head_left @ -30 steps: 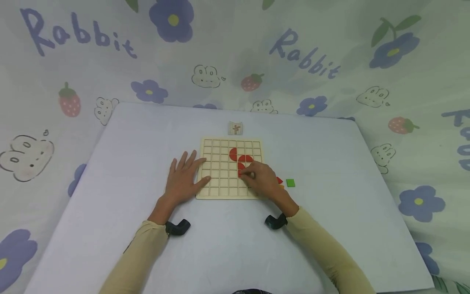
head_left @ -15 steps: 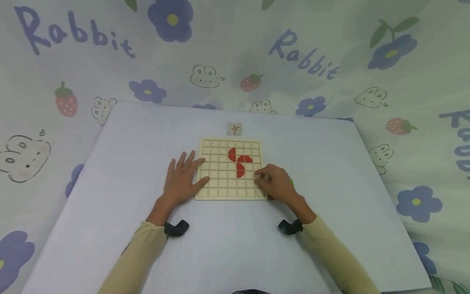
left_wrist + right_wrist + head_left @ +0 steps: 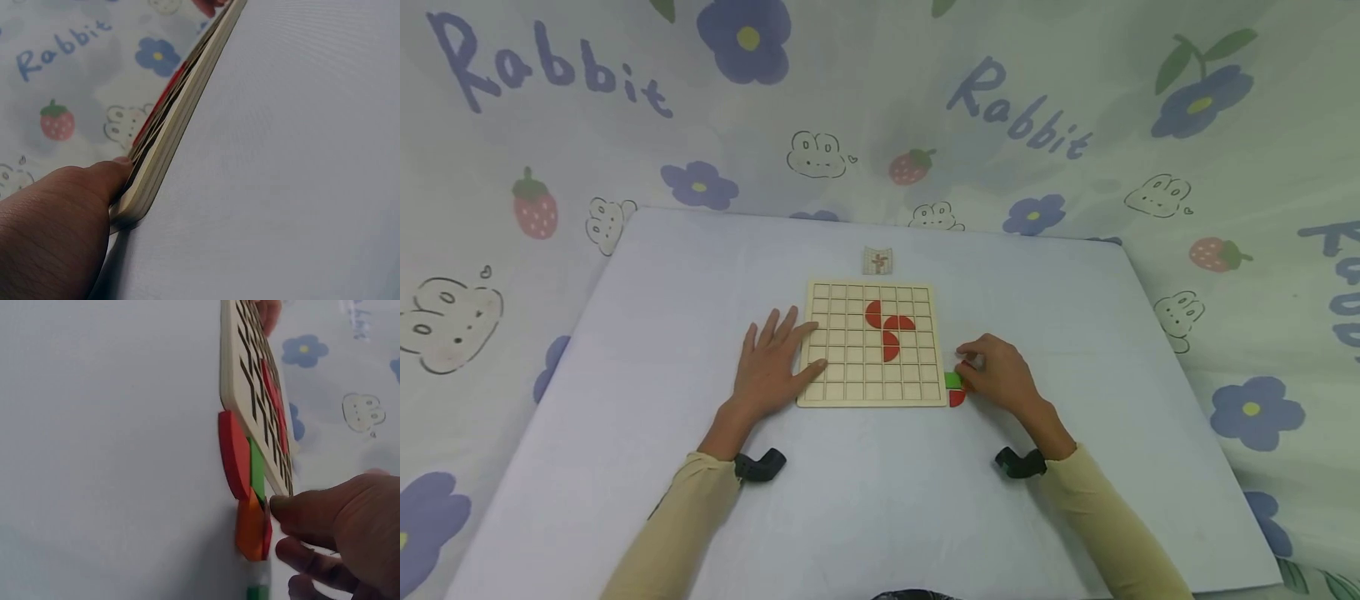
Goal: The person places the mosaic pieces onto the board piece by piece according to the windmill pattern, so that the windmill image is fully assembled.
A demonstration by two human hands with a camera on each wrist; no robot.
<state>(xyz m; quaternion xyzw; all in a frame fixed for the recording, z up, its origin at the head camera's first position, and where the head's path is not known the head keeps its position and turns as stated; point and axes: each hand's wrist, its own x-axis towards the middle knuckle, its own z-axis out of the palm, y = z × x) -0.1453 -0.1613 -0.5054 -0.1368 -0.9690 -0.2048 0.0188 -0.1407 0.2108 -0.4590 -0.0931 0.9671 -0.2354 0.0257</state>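
Note:
My left hand [image 3: 769, 371] lies with spread fingers on the left edge of the wooden grid board [image 3: 842, 392]. In the left wrist view, its thumb [image 3: 115, 175] rests on the board's corner. Red quarter-round pieces form three half-circles on the grid, one of them a red half-circle [image 3: 891, 346]. My right hand [image 3: 1000, 375] is just off the board's right side, fingers bent and parted. In the right wrist view, its thumb is by a thin red piece [image 3: 267, 534] and an orange piece [image 3: 250, 528]; whether it touches them is unclear. A green square [image 3: 952, 381] and a red quarter-round piece [image 3: 957, 398] lie beside the board.
A small pattern card [image 3: 877, 261] with a red pinwheel stands behind the board on the white table [image 3: 700, 267]. Another green piece [image 3: 257, 592] shows at the bottom of the right wrist view. A printed cloth [image 3: 865, 83] hangs behind the table.
My right hand has moved right, off the half-circle on the grid, to the loose pieces beside the board. The lower red half-circle is now uncovered. My left hand has stayed in place.

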